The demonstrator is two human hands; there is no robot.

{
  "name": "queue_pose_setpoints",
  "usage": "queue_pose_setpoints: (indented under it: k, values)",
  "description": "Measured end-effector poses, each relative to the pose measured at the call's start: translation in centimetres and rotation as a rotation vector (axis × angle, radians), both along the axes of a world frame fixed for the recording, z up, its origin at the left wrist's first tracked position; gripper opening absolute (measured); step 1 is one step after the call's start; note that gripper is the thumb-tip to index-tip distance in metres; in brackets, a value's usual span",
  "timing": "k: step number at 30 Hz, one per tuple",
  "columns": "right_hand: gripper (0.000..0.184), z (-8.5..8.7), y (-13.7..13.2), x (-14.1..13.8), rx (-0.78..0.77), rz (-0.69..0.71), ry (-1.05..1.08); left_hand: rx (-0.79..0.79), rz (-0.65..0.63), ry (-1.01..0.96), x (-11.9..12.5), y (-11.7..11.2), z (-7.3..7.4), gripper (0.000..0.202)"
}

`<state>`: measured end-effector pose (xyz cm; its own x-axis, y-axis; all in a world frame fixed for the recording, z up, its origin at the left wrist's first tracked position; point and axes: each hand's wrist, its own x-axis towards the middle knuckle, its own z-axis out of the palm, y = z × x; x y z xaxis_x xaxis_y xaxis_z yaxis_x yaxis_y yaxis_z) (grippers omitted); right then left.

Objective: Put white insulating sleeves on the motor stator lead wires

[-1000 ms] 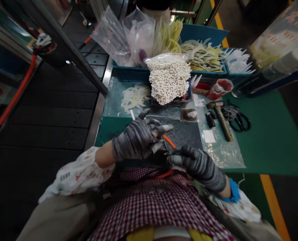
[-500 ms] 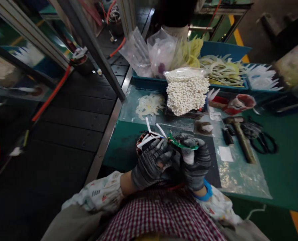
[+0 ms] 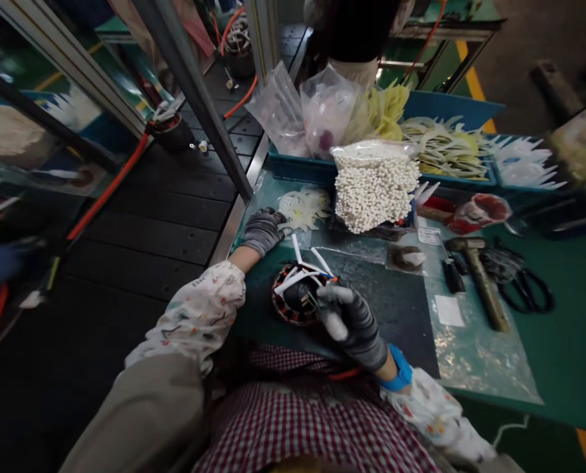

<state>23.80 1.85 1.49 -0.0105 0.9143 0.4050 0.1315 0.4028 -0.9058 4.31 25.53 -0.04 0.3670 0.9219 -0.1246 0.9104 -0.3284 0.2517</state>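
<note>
My left hand [image 3: 262, 231], in a grey striped glove, reaches to the left edge of a pile of thin translucent curved pieces [image 3: 305, 207]. Its fingers are extended and a little apart. In front of me a round motor stator [image 3: 287, 309] with copper-coloured windings, a black centre and white sleeved wires [image 3: 293, 280] lies on the bench. My right hand [image 3: 355, 322], gloved with whitish fingertips, is at the stator's right side. Its fingers are curled around a green circuit board [image 3: 313, 299], of which only a thin edge shows.
Behind the pile stands a bag of small white beads [image 3: 376, 187], with blue bins [image 3: 445, 105] of yellowish strips beyond. On the right lie a hammer [image 3: 483, 282], a screwdriver [image 3: 452, 272] and black-handled scissors [image 3: 529, 289]. A metal post [image 3: 199, 98] rises at the left, beside a conveyor [image 3: 150, 217].
My left hand has left the stator and moved forward and left to the translucent pieces. My right hand has lowered and turned the green circuit board towards the stator, uncovering the black centre.
</note>
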Motion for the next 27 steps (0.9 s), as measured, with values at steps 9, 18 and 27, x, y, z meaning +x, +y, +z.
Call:
queue_pose_setpoints:
  k: [9, 18, 27]
  values:
    - [0.041, 2.2, 2.0, 2.6, 0.234, 0.427, -0.351, -0.074, -0.064, 0.129, 0.6, 0.2, 1.2, 0.032]
    - [0.064, 2.8, 0.2, 2.6, 0.188, 0.325, -0.323, -0.066, -0.144, 0.099, 0.2, -0.5, 2.1, 0.03]
    - [0.055, 2.7, 1.3, 1.4, 0.156, 0.342, -0.207, 0.093, -0.076, -0.142, -3.2, -4.6, 5.2, 0.029]
